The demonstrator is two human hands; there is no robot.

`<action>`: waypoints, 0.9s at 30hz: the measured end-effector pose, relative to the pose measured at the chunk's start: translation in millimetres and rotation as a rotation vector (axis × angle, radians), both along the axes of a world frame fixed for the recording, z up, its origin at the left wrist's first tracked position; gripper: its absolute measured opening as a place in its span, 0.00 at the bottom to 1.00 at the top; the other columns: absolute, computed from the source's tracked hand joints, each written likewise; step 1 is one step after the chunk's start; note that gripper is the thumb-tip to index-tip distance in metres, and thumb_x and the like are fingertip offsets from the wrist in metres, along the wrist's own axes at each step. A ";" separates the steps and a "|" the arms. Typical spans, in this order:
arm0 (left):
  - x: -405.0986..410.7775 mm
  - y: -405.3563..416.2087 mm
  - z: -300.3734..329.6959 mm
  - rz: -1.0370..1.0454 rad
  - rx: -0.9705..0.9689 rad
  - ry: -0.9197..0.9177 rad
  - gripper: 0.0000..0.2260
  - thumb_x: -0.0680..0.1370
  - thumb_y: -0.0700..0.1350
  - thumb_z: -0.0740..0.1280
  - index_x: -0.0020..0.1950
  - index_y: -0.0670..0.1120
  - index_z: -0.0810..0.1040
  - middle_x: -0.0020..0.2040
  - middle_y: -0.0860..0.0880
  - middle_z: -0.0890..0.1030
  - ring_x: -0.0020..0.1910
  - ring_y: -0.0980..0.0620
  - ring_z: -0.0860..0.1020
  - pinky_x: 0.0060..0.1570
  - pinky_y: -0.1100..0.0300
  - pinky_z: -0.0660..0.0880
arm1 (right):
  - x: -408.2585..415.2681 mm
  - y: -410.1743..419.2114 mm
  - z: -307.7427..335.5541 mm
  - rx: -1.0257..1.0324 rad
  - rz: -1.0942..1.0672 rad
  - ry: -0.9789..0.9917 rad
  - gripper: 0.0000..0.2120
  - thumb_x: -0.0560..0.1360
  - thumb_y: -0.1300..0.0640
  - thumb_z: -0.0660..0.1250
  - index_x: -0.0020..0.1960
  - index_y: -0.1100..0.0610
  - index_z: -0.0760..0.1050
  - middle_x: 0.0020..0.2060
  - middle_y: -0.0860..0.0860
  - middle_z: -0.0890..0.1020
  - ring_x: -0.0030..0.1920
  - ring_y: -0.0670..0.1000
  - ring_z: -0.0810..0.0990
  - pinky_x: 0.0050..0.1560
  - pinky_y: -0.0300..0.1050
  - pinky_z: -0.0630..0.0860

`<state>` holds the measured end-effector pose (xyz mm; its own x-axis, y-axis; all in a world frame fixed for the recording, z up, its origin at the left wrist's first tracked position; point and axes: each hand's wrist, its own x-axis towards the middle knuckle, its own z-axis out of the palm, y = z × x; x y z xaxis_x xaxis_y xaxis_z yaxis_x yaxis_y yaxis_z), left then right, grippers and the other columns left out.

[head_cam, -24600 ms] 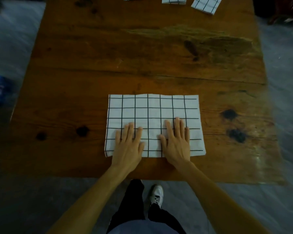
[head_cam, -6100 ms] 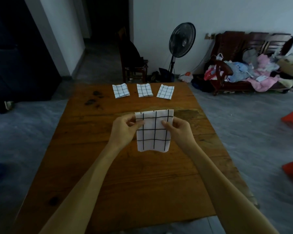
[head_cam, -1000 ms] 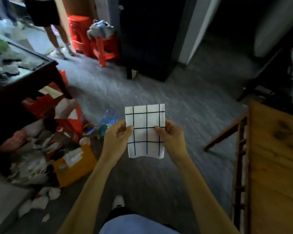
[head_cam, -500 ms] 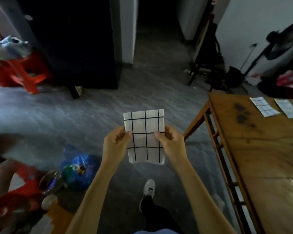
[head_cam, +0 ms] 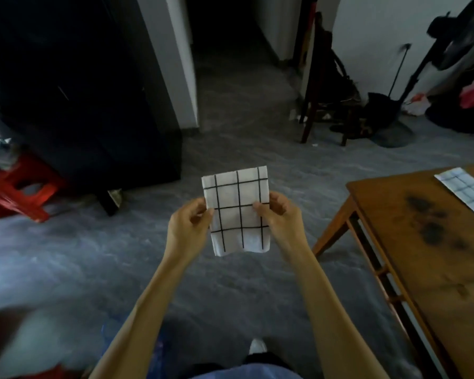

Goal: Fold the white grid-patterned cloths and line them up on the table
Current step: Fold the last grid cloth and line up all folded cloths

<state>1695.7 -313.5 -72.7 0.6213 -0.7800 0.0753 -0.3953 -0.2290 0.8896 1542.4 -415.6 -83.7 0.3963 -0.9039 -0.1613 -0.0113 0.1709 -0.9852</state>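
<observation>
I hold a folded white grid-patterned cloth (head_cam: 237, 212) upright in the air over the grey floor, left of the table. My left hand (head_cam: 189, 228) pinches its left edge and my right hand (head_cam: 281, 221) pinches its right edge. The wooden table (head_cam: 422, 255) stands to my right. Another folded grid cloth (head_cam: 465, 188) lies on the table near its far end, partly cut off by the frame edge.
A red plastic stool (head_cam: 19, 187) sits at the left beside a dark cabinet (head_cam: 80, 105). A wooden chair (head_cam: 326, 86) and a standing fan (head_cam: 411, 77) are at the back right. Grey floor lies between me and the table.
The view has swung right and the table corner has come closer. Both hands keep the same pinch on the cloth.
</observation>
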 end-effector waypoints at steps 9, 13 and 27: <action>98.2 -129.7 -34.4 -0.068 0.024 0.102 0.04 0.77 0.42 0.68 0.50 0.49 0.80 0.43 0.55 0.82 0.40 0.59 0.80 0.43 0.61 0.79 | 81.2 -104.2 -16.0 0.023 -0.119 0.106 0.08 0.76 0.62 0.68 0.54 0.54 0.80 0.44 0.47 0.85 0.43 0.42 0.84 0.39 0.32 0.77; 146.6 -198.6 -42.9 -0.151 -0.020 0.161 0.04 0.77 0.42 0.68 0.51 0.48 0.80 0.42 0.55 0.82 0.40 0.58 0.80 0.41 0.67 0.77 | 124.6 -156.2 -13.8 -0.026 -0.229 0.149 0.06 0.77 0.63 0.68 0.50 0.53 0.79 0.40 0.45 0.84 0.39 0.37 0.82 0.36 0.28 0.74; 229.1 -396.2 -26.6 -0.447 -0.042 0.267 0.05 0.77 0.40 0.67 0.50 0.48 0.80 0.41 0.57 0.81 0.37 0.65 0.78 0.40 0.73 0.74 | 209.3 -291.0 -0.7 -0.171 -0.594 0.262 0.04 0.76 0.63 0.68 0.50 0.58 0.79 0.39 0.47 0.82 0.38 0.37 0.80 0.39 0.29 0.73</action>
